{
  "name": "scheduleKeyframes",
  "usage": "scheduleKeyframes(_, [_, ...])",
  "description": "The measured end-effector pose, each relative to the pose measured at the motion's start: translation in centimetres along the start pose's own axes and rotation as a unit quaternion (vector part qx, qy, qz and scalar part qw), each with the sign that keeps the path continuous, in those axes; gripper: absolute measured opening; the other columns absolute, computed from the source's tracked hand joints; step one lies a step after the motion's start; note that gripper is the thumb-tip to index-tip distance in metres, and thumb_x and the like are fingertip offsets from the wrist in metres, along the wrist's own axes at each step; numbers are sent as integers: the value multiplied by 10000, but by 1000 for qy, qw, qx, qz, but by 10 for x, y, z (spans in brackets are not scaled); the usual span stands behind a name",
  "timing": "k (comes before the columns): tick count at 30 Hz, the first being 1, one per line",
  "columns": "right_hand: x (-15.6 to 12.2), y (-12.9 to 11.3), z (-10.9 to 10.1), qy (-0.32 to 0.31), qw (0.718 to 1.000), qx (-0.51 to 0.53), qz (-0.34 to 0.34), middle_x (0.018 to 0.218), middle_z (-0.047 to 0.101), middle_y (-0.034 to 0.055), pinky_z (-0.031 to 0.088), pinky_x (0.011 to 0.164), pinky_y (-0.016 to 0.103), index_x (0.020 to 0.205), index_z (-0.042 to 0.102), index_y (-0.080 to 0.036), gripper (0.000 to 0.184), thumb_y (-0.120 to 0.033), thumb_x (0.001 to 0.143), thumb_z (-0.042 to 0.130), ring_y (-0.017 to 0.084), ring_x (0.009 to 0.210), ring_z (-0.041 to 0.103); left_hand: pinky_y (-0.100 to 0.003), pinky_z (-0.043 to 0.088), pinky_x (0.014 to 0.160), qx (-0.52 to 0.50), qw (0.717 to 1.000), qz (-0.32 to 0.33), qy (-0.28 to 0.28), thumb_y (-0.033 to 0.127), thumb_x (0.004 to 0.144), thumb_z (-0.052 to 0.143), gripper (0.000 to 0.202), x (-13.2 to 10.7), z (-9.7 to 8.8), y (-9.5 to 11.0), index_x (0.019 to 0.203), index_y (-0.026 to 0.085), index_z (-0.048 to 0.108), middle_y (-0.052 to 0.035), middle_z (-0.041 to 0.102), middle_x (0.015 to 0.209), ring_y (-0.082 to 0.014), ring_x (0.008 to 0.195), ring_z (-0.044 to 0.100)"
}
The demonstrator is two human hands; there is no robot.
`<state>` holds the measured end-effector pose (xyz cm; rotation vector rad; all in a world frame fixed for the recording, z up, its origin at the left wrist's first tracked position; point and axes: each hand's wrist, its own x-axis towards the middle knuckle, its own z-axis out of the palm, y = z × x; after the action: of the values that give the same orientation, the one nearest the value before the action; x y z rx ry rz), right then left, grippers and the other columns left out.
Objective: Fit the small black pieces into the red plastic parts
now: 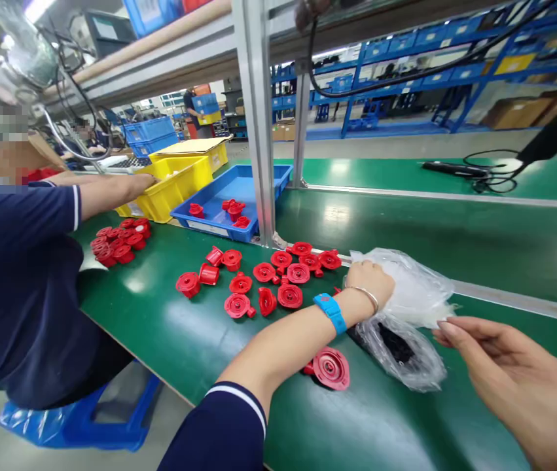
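Observation:
A clear plastic bag with whitish contents (413, 288) lies on the green table. My left hand (371, 282) has its fingers closed on the bag's left side. At the bag's right corner, my right hand (508, 366) pinches with thumb and forefinger; what is between the fingertips is too small to make out. Just in front lies a second clear bag holding black pieces (398, 343). One round red plastic part (331, 368) rests below my left forearm. Several more red parts (289, 296) are scattered left of my hand, some face up and some on their sides.
A blue tray (214, 186) with a few red parts stands behind a metal post (256, 124). At left, a co-worker (23, 281) reaches into a yellow bin (184, 180) beside more red parts. A black pen-like tool with a cable (455, 169) lies at back right.

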<state>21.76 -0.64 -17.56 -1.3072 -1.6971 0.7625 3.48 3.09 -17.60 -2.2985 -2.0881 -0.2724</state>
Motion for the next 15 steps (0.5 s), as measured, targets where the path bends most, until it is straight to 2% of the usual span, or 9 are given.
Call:
scheduleKeyframes(3, [0,3,0,-9,1000,5,-24,740,726,108,508,480,291,809,656,-290,272,-549,736,697,217,633,700,-426,492,881,-55,998,5,32,95,935,362,338,-5,-2,1,1066,46,670,-205,651,1102,-297,1076,599])
scheduleKeyframes(6, [0,3,1,-21,999,23,-45,696,722,90,517,441,243,805,667,-320,207,-511,747,723,203,599,705,-438,505,857,-121,991,-3,49,93,944,316,363,-7,-7,1,1148,50,613,-199,650,1092,-293,1048,616])
scheduleKeyframes(9, [0,-6,2,-52,997,52,-35,649,723,76,526,427,189,754,686,-316,161,-437,705,780,197,576,709,-411,507,876,-206,977,-6,50,88,912,414,303,-8,-15,-4,1134,83,620,-171,660,1102,-263,1034,627])
scheduleKeyframes(11, [-2,-14,1,-53,997,59,-2,653,730,76,538,449,163,727,698,-293,146,-386,683,802,197,600,718,-358,504,900,-275,960,-1,48,141,906,502,223,-17,-20,-8,1071,120,651,-125,682,1090,-220,1021,631])
scheduleKeyframes(13, [-6,-23,1,-49,997,56,30,724,749,83,571,509,166,754,720,-258,173,-377,668,812,212,675,734,-286,524,845,-340,940,11,39,219,938,502,200,-37,-25,-10,1023,130,658,-78,713,989,-156,915,657])
scheduleKeyframes(15, [-15,-30,1,-36,997,61,34,802,760,86,603,565,202,802,734,-221,263,-423,654,814,227,719,737,-234,541,702,-459,888,-4,13,297,959,475,257,-70,-31,-9,994,106,644,-47,708,813,-111,724,662])
